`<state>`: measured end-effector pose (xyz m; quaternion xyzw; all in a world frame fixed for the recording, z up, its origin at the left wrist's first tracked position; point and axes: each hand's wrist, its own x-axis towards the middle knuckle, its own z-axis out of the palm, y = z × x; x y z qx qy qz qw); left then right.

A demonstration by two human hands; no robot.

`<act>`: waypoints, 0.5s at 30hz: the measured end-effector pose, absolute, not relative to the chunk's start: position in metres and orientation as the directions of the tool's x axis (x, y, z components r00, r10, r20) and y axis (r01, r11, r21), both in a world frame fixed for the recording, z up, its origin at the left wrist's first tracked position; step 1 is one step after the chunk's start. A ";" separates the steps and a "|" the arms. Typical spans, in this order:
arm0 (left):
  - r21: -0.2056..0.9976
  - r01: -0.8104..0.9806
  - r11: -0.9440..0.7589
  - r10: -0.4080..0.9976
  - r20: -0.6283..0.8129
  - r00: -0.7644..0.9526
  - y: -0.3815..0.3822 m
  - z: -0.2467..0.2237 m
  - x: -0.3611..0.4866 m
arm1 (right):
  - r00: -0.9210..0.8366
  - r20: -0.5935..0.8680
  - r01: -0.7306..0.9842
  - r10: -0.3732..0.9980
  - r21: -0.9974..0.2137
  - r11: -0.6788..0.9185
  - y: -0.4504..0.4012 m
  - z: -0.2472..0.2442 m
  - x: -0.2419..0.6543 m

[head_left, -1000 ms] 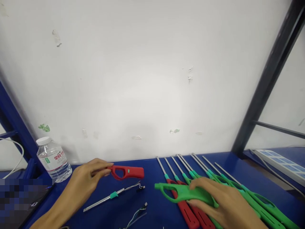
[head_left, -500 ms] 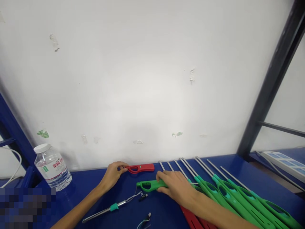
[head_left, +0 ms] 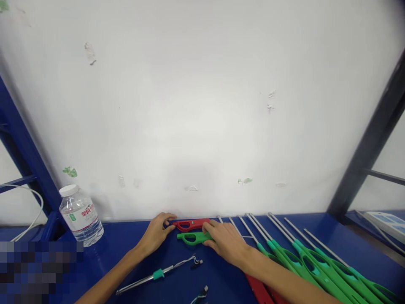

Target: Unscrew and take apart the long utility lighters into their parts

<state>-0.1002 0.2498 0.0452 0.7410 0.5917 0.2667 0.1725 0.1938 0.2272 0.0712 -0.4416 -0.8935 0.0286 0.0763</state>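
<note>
Against the wall lies a red handle shell (head_left: 193,223) on the blue table (head_left: 148,283). My left hand (head_left: 156,232) is at its left tip, thumb and fingers close to it; whether they pinch it cannot be made out. My right hand (head_left: 228,242) holds a green handle shell (head_left: 191,238), laid just in front of the red one, thumb on the near side. In front of both is a metal rod with a teal collar (head_left: 158,274) and wires. Another wired piece (head_left: 201,294) shows at the bottom edge.
Several green lighters with metal rods (head_left: 319,270) lie fanned out at the right, with red handles (head_left: 259,289) beside them. A water bottle (head_left: 81,215) stands at the left. A white power strip (head_left: 387,223) is at the far right, past a dark post (head_left: 363,156).
My right hand has brought the green shell back toward the wall, close to the red one. The view has shifted slightly. My left hand remains at the red shell's tip.
</note>
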 end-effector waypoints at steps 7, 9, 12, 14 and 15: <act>0.418 0.840 -0.346 0.918 0.336 0.210 0.192 0.050 -0.100 | -0.594 0.137 0.786 0.793 -0.113 0.608 0.235 0.071 0.186; 0.355 0.857 -0.373 0.902 0.354 0.246 0.169 0.042 -0.103 | -0.592 0.132 0.789 0.795 -0.106 0.605 0.235 0.074 0.184; 0.261 0.887 -0.380 0.893 0.353 0.279 0.139 0.026 -0.114 | -0.562 0.137 0.814 0.816 -0.083 0.575 0.232 0.081 0.189; 0.209 0.907 -0.365 0.896 0.343 0.281 0.126 0.017 -0.125 | -0.516 0.144 0.848 0.845 -0.054 0.527 0.226 0.087 0.200; 0.188 0.913 -0.361 0.898 0.334 0.286 0.123 0.014 -0.130 | -0.487 0.142 0.867 0.862 -0.035 0.496 0.221 0.090 0.208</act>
